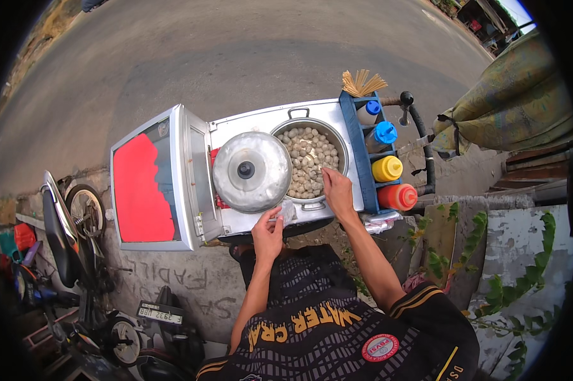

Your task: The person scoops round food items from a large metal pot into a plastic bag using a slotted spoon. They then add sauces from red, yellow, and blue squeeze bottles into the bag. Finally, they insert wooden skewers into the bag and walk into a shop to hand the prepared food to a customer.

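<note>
A metal pot (342, 149) full of round greyish meatballs (305, 181) sits in the cart's silver top. Its domed metal lid (251, 187) lies to the left, overlapping the pot's left side. My right hand (338, 192) is over the pot's near right rim, fingers pinched together beside the meatballs; whatever they hold is too small to make out. Just below the lid's near edge, my left hand (268, 236) has its thumb and fingers closed on what looks like a small clear plastic bag (289, 213).
A blue rack (361, 152) on the cart's right carries several squeeze bottles and a bundle of wooden skewers (363, 83). A glass-sided case (188, 178) with a red panel stands at left. Motorcycles (70, 235) are parked left, the road lies beyond, and a fabric bundle (509, 101) hangs right.
</note>
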`<action>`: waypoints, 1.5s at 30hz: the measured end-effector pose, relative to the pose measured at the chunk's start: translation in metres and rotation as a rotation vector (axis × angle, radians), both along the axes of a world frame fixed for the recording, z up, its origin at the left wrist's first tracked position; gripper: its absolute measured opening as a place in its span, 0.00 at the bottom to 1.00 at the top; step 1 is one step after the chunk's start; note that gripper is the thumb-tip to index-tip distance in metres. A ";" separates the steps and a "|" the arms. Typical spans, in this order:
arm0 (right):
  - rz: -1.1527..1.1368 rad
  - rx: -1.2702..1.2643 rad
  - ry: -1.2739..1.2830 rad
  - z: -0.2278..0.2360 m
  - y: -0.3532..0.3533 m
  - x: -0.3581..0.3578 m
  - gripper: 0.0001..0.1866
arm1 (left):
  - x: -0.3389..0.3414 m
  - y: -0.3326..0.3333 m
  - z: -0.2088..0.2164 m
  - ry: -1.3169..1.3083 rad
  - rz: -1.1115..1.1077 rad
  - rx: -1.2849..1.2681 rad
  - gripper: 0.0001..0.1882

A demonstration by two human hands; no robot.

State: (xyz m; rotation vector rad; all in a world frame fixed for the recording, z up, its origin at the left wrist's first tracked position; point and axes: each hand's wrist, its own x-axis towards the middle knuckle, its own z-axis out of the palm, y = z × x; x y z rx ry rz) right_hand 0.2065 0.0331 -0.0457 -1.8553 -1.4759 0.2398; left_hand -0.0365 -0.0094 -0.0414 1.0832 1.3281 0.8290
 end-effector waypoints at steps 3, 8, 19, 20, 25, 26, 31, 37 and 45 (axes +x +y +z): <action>-0.124 -0.030 0.092 0.009 0.000 0.007 0.12 | 0.000 0.001 0.000 0.000 0.011 -0.003 0.14; -0.291 -0.023 0.257 0.018 -0.012 0.020 0.15 | 0.000 0.001 0.001 -0.015 -0.002 -0.010 0.15; -0.398 0.031 0.838 0.001 -0.025 0.025 0.14 | 0.009 0.007 -0.001 0.068 0.037 0.090 0.14; -0.392 0.050 0.917 0.004 -0.028 0.023 0.14 | 0.008 0.009 -0.001 0.056 0.059 0.067 0.13; -0.391 0.085 1.102 0.024 -0.047 0.019 0.15 | 0.010 0.019 -0.009 0.028 0.074 0.057 0.12; -0.403 0.105 1.103 0.025 -0.051 0.020 0.15 | 0.011 0.021 -0.010 0.033 0.067 0.042 0.12; -0.346 0.034 0.565 0.034 -0.039 0.007 0.14 | 0.012 0.024 -0.018 0.012 0.074 0.054 0.12; 0.027 0.032 0.055 0.017 -0.014 0.009 0.09 | 0.008 0.022 -0.018 0.009 0.069 0.074 0.11; 0.141 -0.040 -0.019 0.016 -0.005 0.010 0.08 | 0.001 0.013 -0.015 -0.011 0.107 0.048 0.12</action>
